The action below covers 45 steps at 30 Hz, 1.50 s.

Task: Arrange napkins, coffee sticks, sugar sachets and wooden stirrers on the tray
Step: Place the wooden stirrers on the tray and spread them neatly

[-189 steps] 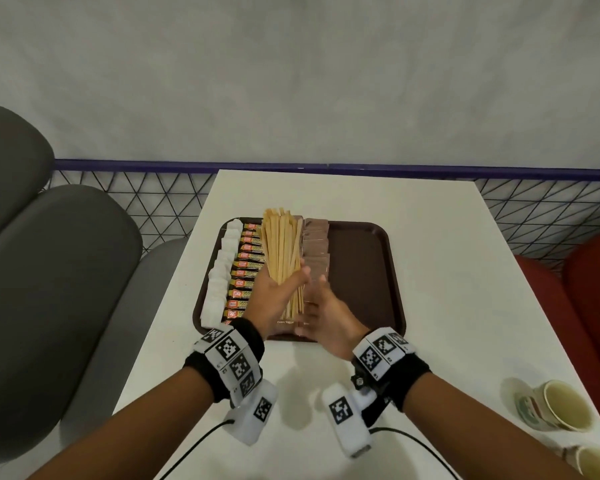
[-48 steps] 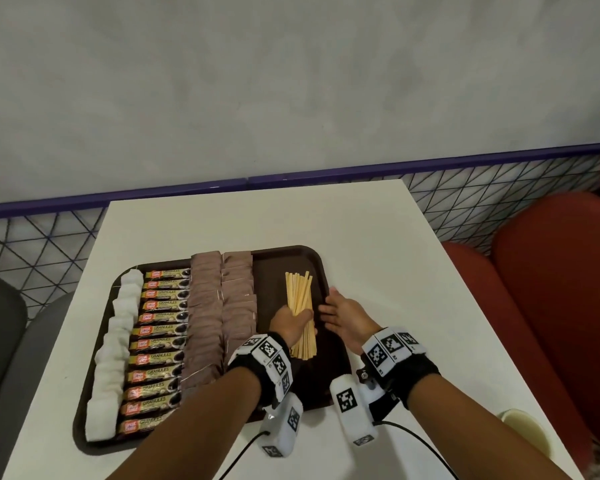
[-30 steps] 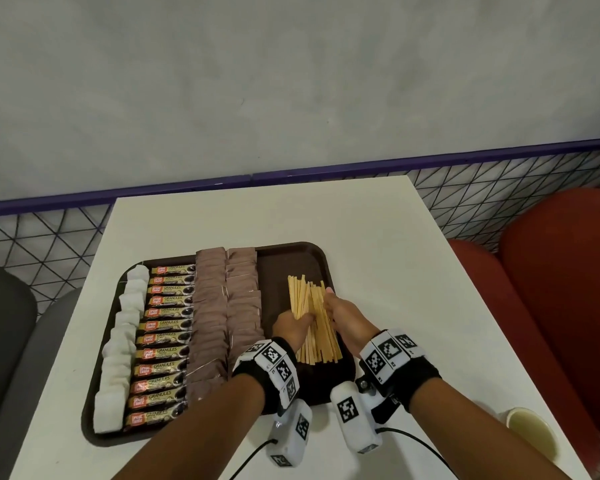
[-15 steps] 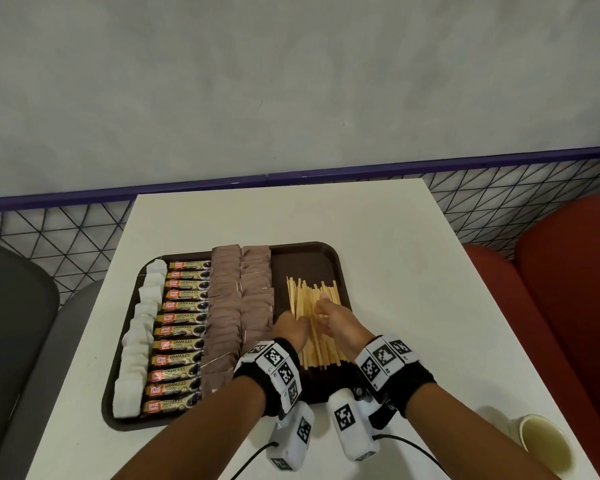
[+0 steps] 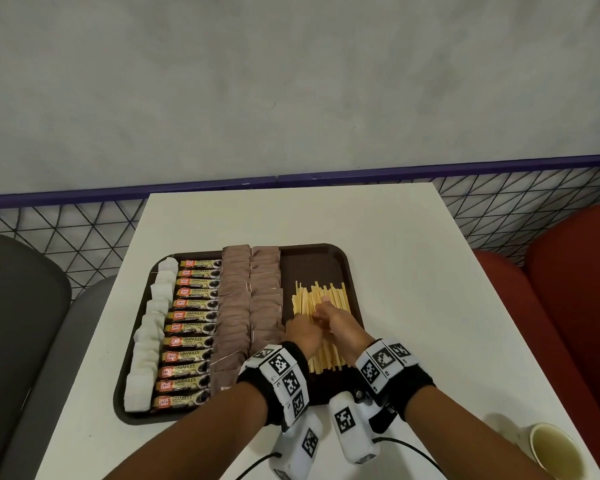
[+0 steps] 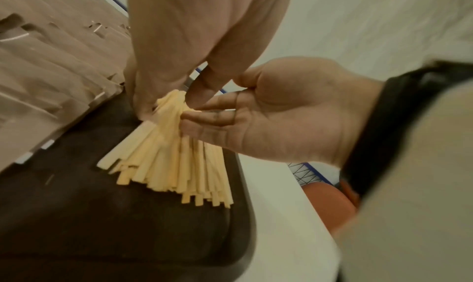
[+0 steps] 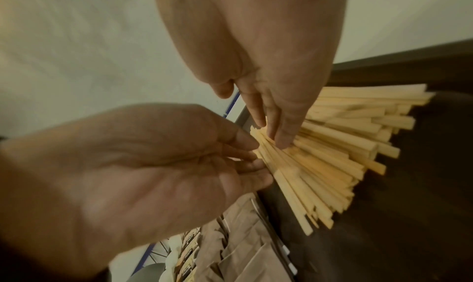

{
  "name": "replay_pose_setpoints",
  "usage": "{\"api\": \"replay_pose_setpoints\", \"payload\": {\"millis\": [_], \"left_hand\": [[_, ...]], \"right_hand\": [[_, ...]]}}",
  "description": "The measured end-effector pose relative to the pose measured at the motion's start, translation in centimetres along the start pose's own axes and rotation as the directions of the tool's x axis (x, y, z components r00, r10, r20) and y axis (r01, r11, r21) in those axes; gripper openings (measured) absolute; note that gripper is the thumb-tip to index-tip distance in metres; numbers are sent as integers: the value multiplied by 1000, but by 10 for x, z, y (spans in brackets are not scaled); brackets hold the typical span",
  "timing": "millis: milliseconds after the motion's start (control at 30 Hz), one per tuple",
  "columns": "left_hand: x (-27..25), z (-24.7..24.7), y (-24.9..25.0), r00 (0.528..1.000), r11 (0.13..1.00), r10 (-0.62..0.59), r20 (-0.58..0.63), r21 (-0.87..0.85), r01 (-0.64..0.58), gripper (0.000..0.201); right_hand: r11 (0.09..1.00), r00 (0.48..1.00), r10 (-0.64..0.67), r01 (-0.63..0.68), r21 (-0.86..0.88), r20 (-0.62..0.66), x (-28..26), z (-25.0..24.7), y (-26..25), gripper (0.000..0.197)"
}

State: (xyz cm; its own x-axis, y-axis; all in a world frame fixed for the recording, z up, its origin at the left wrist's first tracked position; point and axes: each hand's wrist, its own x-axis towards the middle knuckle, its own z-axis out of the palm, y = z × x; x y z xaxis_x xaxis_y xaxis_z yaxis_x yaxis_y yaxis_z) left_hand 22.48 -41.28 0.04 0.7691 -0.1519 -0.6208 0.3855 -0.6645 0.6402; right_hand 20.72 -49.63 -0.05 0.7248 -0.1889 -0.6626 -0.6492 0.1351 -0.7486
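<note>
A brown tray (image 5: 312,263) on the white table holds, from left to right, a column of white napkins (image 5: 153,327), a column of coffee sticks (image 5: 192,327), two columns of brown sugar sachets (image 5: 236,306) and a loose spread of wooden stirrers (image 5: 321,296) at its right side. Both hands are on the stirrers. My left hand (image 5: 307,327) has its fingertips at the spread's left edge (image 7: 256,161). My right hand (image 5: 329,308) presses straight fingers (image 7: 279,132) down on top of the stirrers (image 6: 166,144). The hands hide the middle of the stirrers.
A paper cup (image 5: 551,452) stands at the table's near right corner. Grey chairs (image 5: 21,323) are on the left and red seats (image 5: 568,289) on the right. A wire-mesh railing (image 5: 84,223) runs behind the table, under a grey wall.
The stirrers, first lying between the coffee sticks and the sachets, now lie at the tray's right side. Over the last second they fanned out wider, and the hands came together on top.
</note>
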Motion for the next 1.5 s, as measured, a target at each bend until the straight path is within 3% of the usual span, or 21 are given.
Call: {"api": "replay_pose_setpoints", "payload": {"millis": [200, 300, 400, 467, 567, 633, 700, 767, 800, 867, 967, 1067, 1133, 1200, 1267, 1400, 1500], "left_hand": [[-14, -17, 6, 995, 989, 93, -27, 121, -89, 40], [3, -43, 7, 975, 960, 213, -67, 200, -196, 50], [23, -65, 3, 951, 931, 304, -51, 226, -286, 40], [31, -73, 0, 932, 888, 361, -30, 317, -333, 36], [37, -74, -11, 894, 742, 447, 34, 543, -392, 41], [36, -72, -14, 874, 672, 481, 72, 610, -420, 46], [37, -68, -13, 856, 599, 505, 113, 668, -441, 45], [39, -62, -10, 843, 499, 508, 179, 737, -457, 47], [40, -59, -7, 837, 449, 508, 205, 766, -460, 50], [41, -56, 2, 830, 388, 503, 241, 795, -466, 58], [44, -57, 17, 860, 377, 426, 279, 810, -450, 67], [48, -56, 25, 885, 335, 362, 294, 844, -418, 61], [52, -55, 28, 893, 316, 336, 301, 857, -407, 54], [54, -57, 31, 896, 367, 333, 294, 835, -410, 53], [58, -60, 33, 896, 419, 339, 286, 808, -416, 53], [60, -63, 32, 893, 406, 344, 289, 812, -419, 50], [59, -63, 31, 895, 386, 340, 289, 825, -413, 48]], "right_hand": [[994, 997, -69, 67, 82, 23, -8, -1, 3, 48], [991, 991, -119, 123, -62, 52, -12, -5, 12, 40], [961, 977, -135, 169, -221, 163, -15, -5, 23, 41], [943, 961, -186, 233, -237, 206, -18, -4, 26, 41], [896, 925, -333, 371, -245, 182, -25, -5, 25, 31], [775, 878, -434, 477, -415, 201, -32, -7, 28, 25], [486, 807, -490, 567, -665, 331, -36, -11, 36, 25], [177, 760, -465, 583, -793, 455, -37, -14, 44, 35], [72, 751, -450, 570, -818, 483, -36, -14, 47, 40], [-60, 727, -448, 557, -829, 521, -33, -11, 50, 47], [-150, 701, -484, 523, -839, 523, -27, -7, 52, 55], [-196, 646, -526, 542, -817, 554, -25, -4, 52, 55], [-148, 622, -558, 576, -804, 549, -31, -5, 54, 53], [-90, 590, -599, 622, -778, 541, -36, -6, 56, 35], [-58, 594, -553, 672, -738, 584, -43, -6, 58, 13], [-68, 638, -394, 698, -713, 662, -49, -2, 61, 46], [-69, 654, -395, 679, -731, 645, -45, -2, 63, 36]]}}
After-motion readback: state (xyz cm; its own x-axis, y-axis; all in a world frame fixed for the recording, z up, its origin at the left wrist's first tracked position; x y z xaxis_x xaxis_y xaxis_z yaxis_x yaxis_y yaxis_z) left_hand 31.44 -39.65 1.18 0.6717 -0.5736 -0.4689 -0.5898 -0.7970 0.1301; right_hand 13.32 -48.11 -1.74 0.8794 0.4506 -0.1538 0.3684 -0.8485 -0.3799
